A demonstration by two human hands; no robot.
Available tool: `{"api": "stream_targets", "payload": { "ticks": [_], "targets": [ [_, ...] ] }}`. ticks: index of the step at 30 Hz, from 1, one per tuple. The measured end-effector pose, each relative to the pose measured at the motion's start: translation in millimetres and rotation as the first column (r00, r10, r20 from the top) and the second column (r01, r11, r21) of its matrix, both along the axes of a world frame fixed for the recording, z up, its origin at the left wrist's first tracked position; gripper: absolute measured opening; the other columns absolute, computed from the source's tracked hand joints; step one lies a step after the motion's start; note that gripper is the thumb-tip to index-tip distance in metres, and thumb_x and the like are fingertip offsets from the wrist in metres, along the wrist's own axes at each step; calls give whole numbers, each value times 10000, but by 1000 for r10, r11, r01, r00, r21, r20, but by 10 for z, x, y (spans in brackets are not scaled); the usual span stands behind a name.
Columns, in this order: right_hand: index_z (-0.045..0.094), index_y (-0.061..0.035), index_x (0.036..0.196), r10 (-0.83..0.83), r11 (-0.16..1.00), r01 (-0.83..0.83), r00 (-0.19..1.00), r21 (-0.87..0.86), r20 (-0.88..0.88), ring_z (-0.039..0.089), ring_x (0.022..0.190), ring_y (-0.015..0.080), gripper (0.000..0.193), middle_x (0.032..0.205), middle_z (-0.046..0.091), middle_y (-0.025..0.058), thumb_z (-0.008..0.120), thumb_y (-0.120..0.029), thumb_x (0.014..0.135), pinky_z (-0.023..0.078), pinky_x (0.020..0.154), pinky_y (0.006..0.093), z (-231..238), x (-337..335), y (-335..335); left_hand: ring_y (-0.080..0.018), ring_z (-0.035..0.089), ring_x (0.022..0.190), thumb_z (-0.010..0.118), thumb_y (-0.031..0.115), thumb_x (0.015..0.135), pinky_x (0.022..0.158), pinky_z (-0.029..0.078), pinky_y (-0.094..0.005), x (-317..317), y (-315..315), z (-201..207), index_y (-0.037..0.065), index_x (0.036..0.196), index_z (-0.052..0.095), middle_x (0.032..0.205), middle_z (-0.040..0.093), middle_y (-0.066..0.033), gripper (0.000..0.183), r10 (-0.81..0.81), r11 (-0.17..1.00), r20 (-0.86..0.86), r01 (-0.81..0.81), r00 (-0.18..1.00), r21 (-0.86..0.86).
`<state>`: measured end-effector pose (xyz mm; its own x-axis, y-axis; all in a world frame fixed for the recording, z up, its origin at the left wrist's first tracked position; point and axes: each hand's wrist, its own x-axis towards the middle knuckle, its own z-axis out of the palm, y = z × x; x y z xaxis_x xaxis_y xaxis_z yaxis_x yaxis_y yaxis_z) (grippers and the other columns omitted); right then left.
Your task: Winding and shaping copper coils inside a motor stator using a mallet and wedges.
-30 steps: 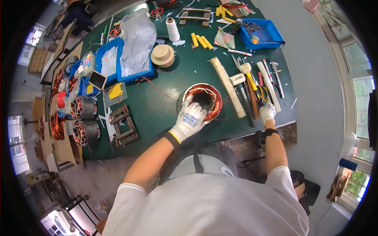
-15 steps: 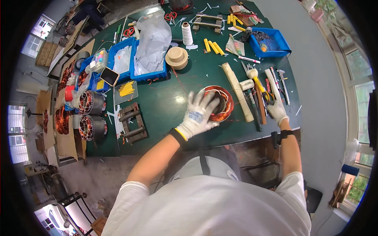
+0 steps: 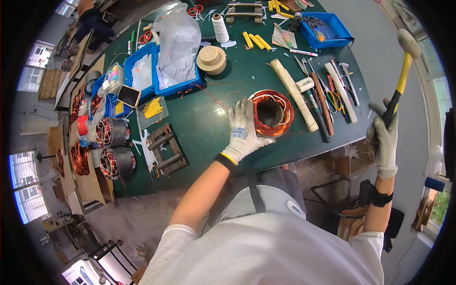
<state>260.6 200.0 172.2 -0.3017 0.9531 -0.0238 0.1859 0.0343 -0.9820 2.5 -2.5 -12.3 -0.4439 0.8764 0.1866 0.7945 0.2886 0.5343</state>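
A stator wound with copper wire [image 3: 286, 118] stands on the green table, its bore facing up and white lacing around the windings. My left hand [image 3: 243, 130], in a white glove, lies against its left side, fingers stretched and thumb along the near edge. Out past the table's right edge, my gloved right hand [image 3: 385, 135] is closed around the black grip of a mallet [image 3: 403, 73]. That mallet has a yellow-and-black handle and a pale rounded head, raised upward. A pale wooden stick [image 3: 294, 95] and a small white-headed mallet [image 3: 305, 84] lie right of the stator.
Blue bins [image 3: 178, 85] with white paper slips stand at the far left, beside a stepped beige round block [image 3: 211, 60]. A metal frame [image 3: 166, 149] and more wound stators [image 3: 116, 162] are on the left. Pliers, a caliper [image 3: 350, 84] and another blue bin [image 3: 327, 45] occupy the right side.
My right hand has picked the mallet up from among the tools and swung it out right, head up. My left hand has shifted from over the stator's opening to its left side.
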Motion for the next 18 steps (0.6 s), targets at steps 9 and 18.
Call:
{"api": "stream_targets", "payload": {
  "ticks": [9,18],
  "targets": [
    [218,-86,1515,603,525,-390,798,-756,7,546,550,117,802,762,552,56,522,49,785,450,490,252,160,-14,-934,-396,332,1311,917,499,375,1074,193,-625,58,53,-214,7,1429,214,1376,390,-219,1359,46,988,35,-51,998,143],
    [103,-146,1527,261,946,-220,952,-237,161,470,488,91,750,920,576,100,500,-36,900,425,405,247,206,-744,-1023,-391,376,1284,864,622,416,1079,185,-616,65,105,-378,20,1459,177,1387,395,-194,1387,72,974,-30,-64,997,219]
  ]
}}
